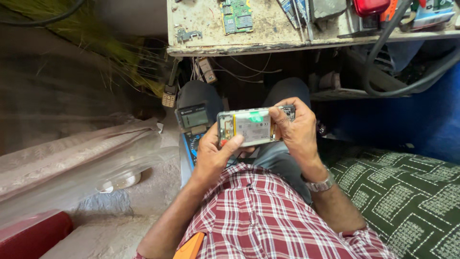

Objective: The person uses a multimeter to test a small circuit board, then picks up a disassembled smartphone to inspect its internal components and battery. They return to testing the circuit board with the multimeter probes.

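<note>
I hold an opened smartphone (251, 125) flat over my lap, its back cover off, so the silver battery with a green sticker and the circuit parts show. My left hand (214, 153) grips the phone's left end, thumb pressed on the exposed board near the corner. My right hand (298, 132) wraps the right end, fingers curled over the top edge; a metal wristwatch (320, 184) sits on that wrist. I wear a red and white checked shirt (268, 216).
A multimeter (192, 125) with a grey screen lies on my left knee. Above is a worn workbench (268, 41) carrying a green circuit board (236, 16), tools and a red object. Black cables hang at the right. A green patterned cushion (412, 196) lies at the right.
</note>
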